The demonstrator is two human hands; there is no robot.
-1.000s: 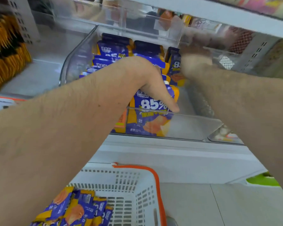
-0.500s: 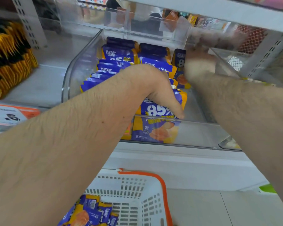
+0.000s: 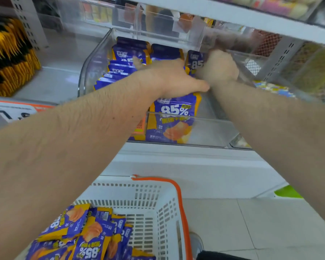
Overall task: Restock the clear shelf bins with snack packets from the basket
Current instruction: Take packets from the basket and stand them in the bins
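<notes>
- Grip first: the left hand [image 3: 169,77] lies flat across the standing packets, fingers stretched toward the back of the bin and thumb pointing right, pressing, not clutching.
- The right hand [image 3: 219,67] is curled into a fist at the bin's back right corner, against a purple-and-yellow foil snack packet [image 3: 194,61] marked 85; it looks to be gripping that packet, though blur hides the fingers.
- The clear plastic shelf bin [image 3: 210,132] sits at the front edge of the white shelf [image 3: 176,162], with packets standing in rows along its left side and middle.
- One packet [image 3: 174,119] leans against the bin's front wall, its print readable through the plastic.
- More stock waits below: loose packets [image 3: 86,235] lie in the left part of the white perforated plastic basket with orange rim [image 3: 158,203].
- To do this well, I'd say: hold the rows back with the flat left palm so a slot opens on the right.
- Slide the right-hand packet straight down, upright, label forward.
- The risk is the rows toppling forward once the palm lifts, so ease off slowly.
- The bin's right side looks the least filled; fill there next.
</notes>
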